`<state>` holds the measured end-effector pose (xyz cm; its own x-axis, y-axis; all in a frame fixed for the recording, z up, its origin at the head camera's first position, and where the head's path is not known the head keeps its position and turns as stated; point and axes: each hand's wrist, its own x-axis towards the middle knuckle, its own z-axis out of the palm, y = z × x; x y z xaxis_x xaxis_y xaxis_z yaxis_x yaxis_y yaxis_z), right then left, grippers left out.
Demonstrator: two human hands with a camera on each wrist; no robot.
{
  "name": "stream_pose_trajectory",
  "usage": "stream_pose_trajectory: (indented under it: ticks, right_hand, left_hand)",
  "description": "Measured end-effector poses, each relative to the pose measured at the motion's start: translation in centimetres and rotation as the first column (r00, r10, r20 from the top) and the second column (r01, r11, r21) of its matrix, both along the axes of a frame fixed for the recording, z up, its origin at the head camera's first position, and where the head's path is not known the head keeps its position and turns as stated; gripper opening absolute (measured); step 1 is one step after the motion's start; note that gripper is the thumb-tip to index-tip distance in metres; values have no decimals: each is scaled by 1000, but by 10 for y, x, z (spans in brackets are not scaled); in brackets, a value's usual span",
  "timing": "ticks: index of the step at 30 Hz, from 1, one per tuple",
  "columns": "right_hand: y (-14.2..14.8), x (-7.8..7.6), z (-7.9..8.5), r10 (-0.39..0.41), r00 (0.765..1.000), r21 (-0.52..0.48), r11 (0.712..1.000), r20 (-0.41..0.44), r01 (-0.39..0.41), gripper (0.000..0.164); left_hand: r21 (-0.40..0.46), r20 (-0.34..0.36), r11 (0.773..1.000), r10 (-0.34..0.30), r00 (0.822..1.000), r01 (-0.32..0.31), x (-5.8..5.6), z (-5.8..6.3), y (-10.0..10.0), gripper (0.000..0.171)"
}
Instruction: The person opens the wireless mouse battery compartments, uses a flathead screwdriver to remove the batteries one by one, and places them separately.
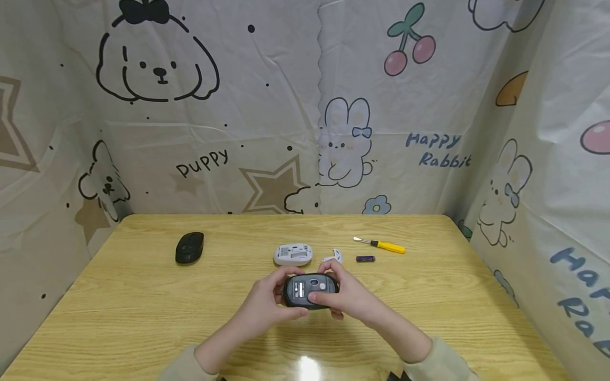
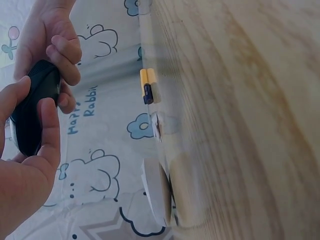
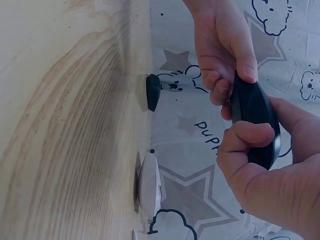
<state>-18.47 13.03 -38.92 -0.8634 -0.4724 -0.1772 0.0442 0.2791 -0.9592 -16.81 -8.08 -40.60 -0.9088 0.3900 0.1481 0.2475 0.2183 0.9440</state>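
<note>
A black computer mouse (image 1: 299,299) is held between both hands above the table, its grey underside facing the head camera. My left hand (image 1: 267,301) grips its left end, thumb along the near edge and fingers at the far edge. At the other end my right hand (image 1: 350,296) holds it, the thumb lying on the underside and fingers curled behind. Both wrist views show the dark mouse (image 2: 37,107) raised off the table with fingers round its two ends. Just beyond the hands lies a white mouse (image 1: 285,255), upside down with its battery bay uncovered.
A small white cover (image 1: 337,256) lies right of the white mouse, partly behind the right fingers. Farther right are a purple battery (image 1: 365,259) and a yellow-handled screwdriver (image 1: 391,247). Another black mouse (image 1: 189,247) sits at the back left of the wooden table (image 1: 143,317).
</note>
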Motion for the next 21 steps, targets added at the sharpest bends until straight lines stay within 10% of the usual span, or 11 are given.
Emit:
stream_pose_trajectory:
  ticks: [21]
  right_hand:
    - [1, -3, -3, 40, 998, -28, 999, 42, -39, 49]
  left_hand:
    - [30, 48, 999, -15, 999, 14, 2, -4, -1, 66]
